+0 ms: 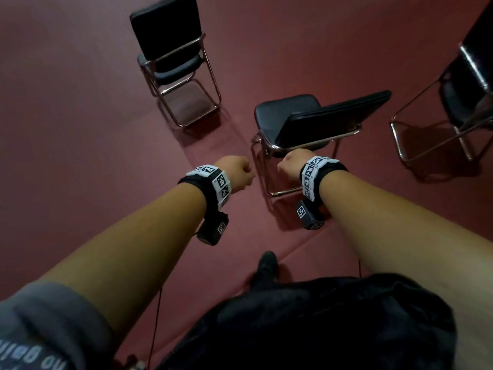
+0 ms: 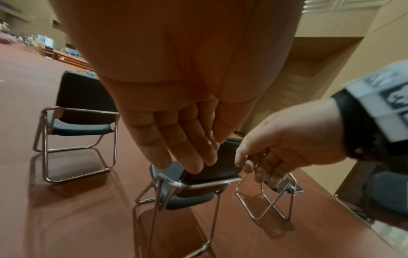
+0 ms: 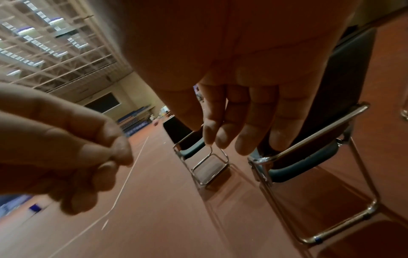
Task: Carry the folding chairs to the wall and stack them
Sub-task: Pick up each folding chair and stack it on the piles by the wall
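Flooring [image 1: 80,102] of dull red fills the hall, and on it we see three folding chairs, all unfolded and standing, none stacked. They have black padded seats and backs on chrome tube frames. The near chair [image 1: 288,113] stands in the middle just beyond our hands, its back towards us. A second chair [image 1: 165,30] stands farther off to the left, and a third chair [image 1: 464,102] is at the right edge, partly cut off.

Our grey sleeve [image 1: 48,316] at the near left carries pale lettering, cut off and too blurred to read. Both wrists wear black bands [image 1: 216,180] with white blocks of square black-and-white markers.

Our left hand [image 1: 234,172] hangs left of the near chair; its grip is released, fingers loosely bent around nothing. Our right hand [image 1: 292,164] hovers by that chair's back rail; its grip is likewise slack and unfilled, fingers pointing down at the chair.
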A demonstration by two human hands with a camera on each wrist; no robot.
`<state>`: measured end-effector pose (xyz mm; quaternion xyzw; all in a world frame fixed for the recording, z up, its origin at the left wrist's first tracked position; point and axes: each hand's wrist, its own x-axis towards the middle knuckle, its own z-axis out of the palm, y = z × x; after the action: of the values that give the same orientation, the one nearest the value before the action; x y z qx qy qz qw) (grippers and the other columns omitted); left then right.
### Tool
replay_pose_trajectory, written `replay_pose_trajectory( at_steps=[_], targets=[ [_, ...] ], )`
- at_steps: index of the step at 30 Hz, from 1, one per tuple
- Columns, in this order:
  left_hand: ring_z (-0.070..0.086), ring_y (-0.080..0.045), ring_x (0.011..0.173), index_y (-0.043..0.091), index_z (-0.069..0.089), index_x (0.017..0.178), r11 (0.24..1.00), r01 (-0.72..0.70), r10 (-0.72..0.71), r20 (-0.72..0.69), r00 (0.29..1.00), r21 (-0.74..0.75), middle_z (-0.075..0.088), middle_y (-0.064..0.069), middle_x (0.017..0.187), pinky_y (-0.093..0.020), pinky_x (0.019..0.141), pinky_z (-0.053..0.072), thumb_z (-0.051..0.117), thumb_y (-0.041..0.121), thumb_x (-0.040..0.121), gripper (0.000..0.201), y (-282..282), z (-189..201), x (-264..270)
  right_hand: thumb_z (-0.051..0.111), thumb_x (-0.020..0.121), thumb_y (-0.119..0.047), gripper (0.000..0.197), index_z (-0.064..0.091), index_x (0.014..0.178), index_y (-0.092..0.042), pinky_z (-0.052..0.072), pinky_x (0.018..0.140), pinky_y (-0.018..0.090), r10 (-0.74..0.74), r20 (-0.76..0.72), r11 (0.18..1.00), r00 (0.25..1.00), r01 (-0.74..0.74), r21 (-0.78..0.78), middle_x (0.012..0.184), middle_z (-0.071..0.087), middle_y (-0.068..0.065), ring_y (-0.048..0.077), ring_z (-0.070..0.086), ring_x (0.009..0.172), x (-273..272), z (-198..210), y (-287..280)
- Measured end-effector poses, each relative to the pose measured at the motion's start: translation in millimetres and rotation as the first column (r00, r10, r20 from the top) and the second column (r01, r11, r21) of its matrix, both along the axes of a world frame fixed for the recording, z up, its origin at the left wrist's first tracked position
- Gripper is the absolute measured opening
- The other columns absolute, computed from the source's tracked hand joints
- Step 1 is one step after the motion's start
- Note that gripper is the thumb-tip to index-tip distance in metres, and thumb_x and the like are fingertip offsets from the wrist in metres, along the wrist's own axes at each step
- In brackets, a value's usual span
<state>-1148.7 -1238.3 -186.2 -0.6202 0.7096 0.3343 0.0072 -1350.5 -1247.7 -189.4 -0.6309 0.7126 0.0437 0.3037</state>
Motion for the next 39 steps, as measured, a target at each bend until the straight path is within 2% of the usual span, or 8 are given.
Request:
replay_pose_trajectory(
  at_steps=[3, 6, 16, 23, 29, 33, 36, 39],
  targets=[
    [0.075, -0.021, 0.083, 0.013, 0.074, 0.091, 0.997, 0.072, -0.073, 0.061, 0.995, 0.028, 0.078, 0.000, 0.087, -0.039, 0.086, 0.060, 0.063, 0.024, 0.093, 0.016, -62.6, 4.0, -10.4, 0.054, 0.087, -0.047, 0.048, 0.078, 0.102, -0.009, 0.057, 0.091, 0.037, -0.062, 0.002, 0.998, 0.998, 0.062, 0.005, 0.100, 0.077, 0.009, 0.034, 0.070, 0.094, -13.5, -6.5, -65.1],
    [0.073, -0.026, 0.089, 0.013, 0.074, 0.091, 0.990, 0.129, -0.136, 0.123, 0.983, 0.065, 0.077, -0.005, 0.090, -0.041, 0.088, 0.059, 0.064, 0.026, 0.092, 0.017, -116.9, 10.8, -19.5, 0.054, 0.101, -0.036, 0.039, 0.077, 0.111, -0.007, 0.053, 0.092, 0.035, -0.061, 0.010, 0.998, 0.998, 0.061, -0.016, 0.112, 0.075, 0.013, 0.037, 0.068, 0.107, -20.2, 0.8, -112.8],
    [0.069, -0.031, 0.100, 0.012, 0.072, 0.104, 0.928, 0.368, -0.373, 0.121, 0.920, 0.061, 0.074, -0.009, 0.103, -0.037, 0.089, 0.055, 0.062, 0.029, 0.094, 0.022, -270.2, -15.4, -81.8, 0.066, 0.094, -0.029, 0.027, 0.066, 0.121, -0.027, 0.051, 0.090, 0.030, -0.383, 0.064, 0.924, 0.921, 0.383, 0.018, 0.119, 0.070, 0.004, 0.028, 0.067, 0.107, -75.2, -23.5, -205.7],
    [0.065, -0.030, 0.113, 0.018, 0.065, 0.116, 0.831, 0.557, -0.556, -0.020, 0.831, 0.016, 0.071, -0.005, 0.122, -0.035, 0.095, 0.051, 0.063, 0.023, 0.093, 0.024, -369.1, -52.4, -114.7, 0.054, 0.098, -0.017, 0.027, 0.076, 0.112, -0.010, 0.060, 0.094, 0.044, -0.605, -0.013, 0.788, 0.796, 0.601, 0.133, 0.107, 0.077, 0.014, 0.031, 0.073, 0.099, -77.3, -28.3, -266.2],
    [0.064, -0.032, 0.112, 0.014, 0.061, 0.125, 0.699, 0.713, -0.713, -0.016, 0.701, 0.056, 0.069, -0.008, 0.122, -0.035, 0.091, 0.051, 0.068, 0.028, 0.091, 0.037, -417.4, -59.9, -129.4, 0.051, 0.100, -0.015, 0.031, 0.075, 0.120, -0.009, 0.056, 0.099, 0.038, -0.704, 0.007, 0.707, 0.710, 0.700, 0.097, 0.123, 0.072, 0.014, 0.033, 0.067, 0.115, -55.7, -25.6, -315.6],
    [0.063, -0.037, 0.104, 0.006, 0.056, 0.119, 0.689, 0.722, -0.724, 0.005, 0.690, 0.061, 0.063, -0.016, 0.119, -0.035, 0.076, 0.043, 0.074, 0.032, 0.088, 0.044, -438.9, -66.3, -137.0, 0.057, 0.098, -0.014, 0.026, 0.076, 0.116, -0.016, 0.051, 0.092, 0.029, -0.814, 0.238, 0.556, 0.529, 0.829, 0.059, 0.115, 0.073, 0.006, 0.021, 0.067, 0.105, -49.2, -33.6, -333.4],
    [0.062, -0.037, 0.105, 0.005, 0.053, 0.122, 0.732, 0.678, -0.681, 0.072, 0.728, 0.069, 0.058, -0.018, 0.123, -0.036, 0.076, 0.045, 0.075, 0.034, 0.083, 0.053, -458.5, -68.6, -144.5, 0.053, 0.095, 0.001, 0.028, 0.068, 0.083, -0.019, 0.054, 0.081, 0.032, -0.849, 0.481, 0.322, 0.221, 0.937, 0.139, 0.085, 0.073, 0.004, 0.014, 0.064, 0.072, -56.2, -40.6, -350.6],
    [0.061, -0.036, 0.108, 0.006, 0.050, 0.127, 0.752, 0.655, -0.660, 0.082, 0.747, 0.075, 0.055, -0.017, 0.127, -0.040, 0.082, 0.050, 0.073, 0.035, 0.085, 0.056, -477.6, -70.4, -160.8, 0.054, 0.100, -0.002, 0.026, 0.058, 0.084, -0.023, 0.063, 0.075, 0.038, -0.806, 0.592, 0.155, -0.029, 0.954, 0.258, 0.088, 0.069, 0.008, 0.022, 0.071, 0.072, -76.2, -56.2, -364.7]
  ],
)
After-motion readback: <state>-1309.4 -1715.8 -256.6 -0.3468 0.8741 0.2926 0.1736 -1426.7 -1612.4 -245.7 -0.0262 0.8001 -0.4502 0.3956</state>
